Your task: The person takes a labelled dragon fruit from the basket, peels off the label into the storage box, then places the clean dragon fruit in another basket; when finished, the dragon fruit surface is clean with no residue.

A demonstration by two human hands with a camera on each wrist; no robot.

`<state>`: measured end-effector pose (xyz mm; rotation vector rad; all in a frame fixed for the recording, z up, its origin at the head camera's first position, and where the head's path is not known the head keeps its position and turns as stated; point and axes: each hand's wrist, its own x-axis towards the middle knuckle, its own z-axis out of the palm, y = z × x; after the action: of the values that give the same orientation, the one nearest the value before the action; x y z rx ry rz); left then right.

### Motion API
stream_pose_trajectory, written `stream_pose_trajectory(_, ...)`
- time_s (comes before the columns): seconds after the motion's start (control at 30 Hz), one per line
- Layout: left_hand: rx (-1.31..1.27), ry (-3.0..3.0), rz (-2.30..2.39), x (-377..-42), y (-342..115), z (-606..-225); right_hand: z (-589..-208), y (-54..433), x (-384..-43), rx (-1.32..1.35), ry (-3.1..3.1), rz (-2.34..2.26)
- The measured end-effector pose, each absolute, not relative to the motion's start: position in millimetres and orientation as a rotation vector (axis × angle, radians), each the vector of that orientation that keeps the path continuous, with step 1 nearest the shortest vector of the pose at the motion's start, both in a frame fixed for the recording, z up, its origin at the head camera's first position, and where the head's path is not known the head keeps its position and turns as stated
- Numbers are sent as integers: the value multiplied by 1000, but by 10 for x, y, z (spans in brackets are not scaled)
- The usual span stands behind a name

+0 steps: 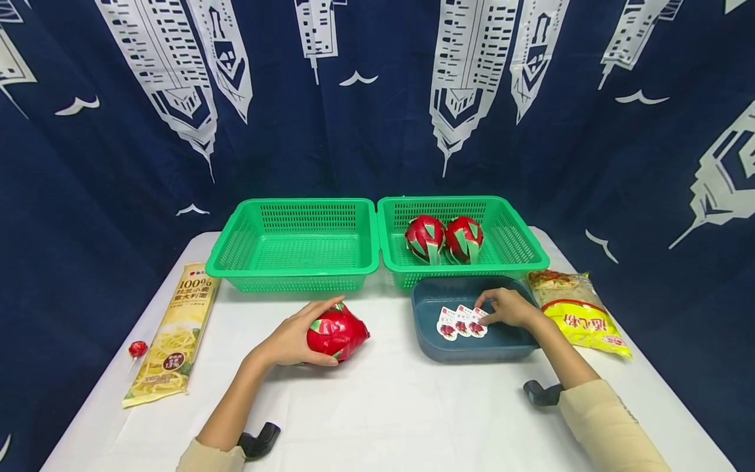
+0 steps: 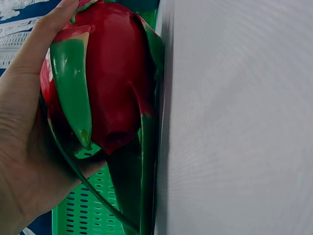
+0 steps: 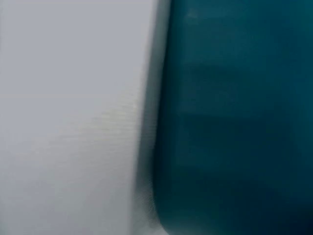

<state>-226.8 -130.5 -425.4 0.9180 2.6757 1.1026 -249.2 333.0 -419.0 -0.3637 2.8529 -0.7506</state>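
My left hand (image 1: pixel 297 334) grips a red dragon fruit (image 1: pixel 337 333) with green scales, just in front of the left green basket. In the left wrist view, the thumb and palm wrap around the dragon fruit (image 2: pixel 115 73), whose long green leaf tips point down the frame. Inside a dark blue plastic bin (image 1: pixel 430 351) is my right hand (image 1: pixel 507 308), thumb and forefinger apart, fingertips right at the rightmost of three overlapping cards (image 1: pixel 463 322) with dragon fruit pictures. The right wrist view is blurred and has only the bin (image 3: pixel 234 117) and white tabletop, not the fingers.
Two green baskets stand side by side behind: the left basket (image 1: pixel 295 270) is bare, while the right basket (image 1: pixel 513 246) holds two dragon fruits (image 1: pixel 423 236). A noodle packet (image 1: pixel 174 334) and a red lollipop (image 1: pixel 138 349) lie left; a yellow food bag (image 1: pixel 578 313) sits right of the bin.
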Motion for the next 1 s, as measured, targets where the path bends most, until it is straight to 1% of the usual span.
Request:
stream_pose_trajectory(0.23,923,2676,1112,-2259,-1307,-4249,-4189,3288,-2363,-407,2982,-642)
stream_pose_trajectory(0.43,920,2693,1111,-2251,-1323,-4235,-4155,3219,-2209,-478,3055,-661)
stream_pose_trajectory(0.7,927,2687,1109,-2252,-1318,-4247,-4180,3163,-2175,-322,2968,-534)
stream_pose_trajectory(0.8,913,2690,1106,-2243,-1306,-4230,-4183,3158,-2168,-312,2966,-520)
stream_pose_trajectory(0.9,887,2694,1090,-2232,-1293,-4202,-4155,3163,-2151,-366,2979,-519)
stream_pose_trajectory(1.0,874,2687,1022,-2208,-1287,-4167,-4044,3160,-2116,-418,3011,-589)
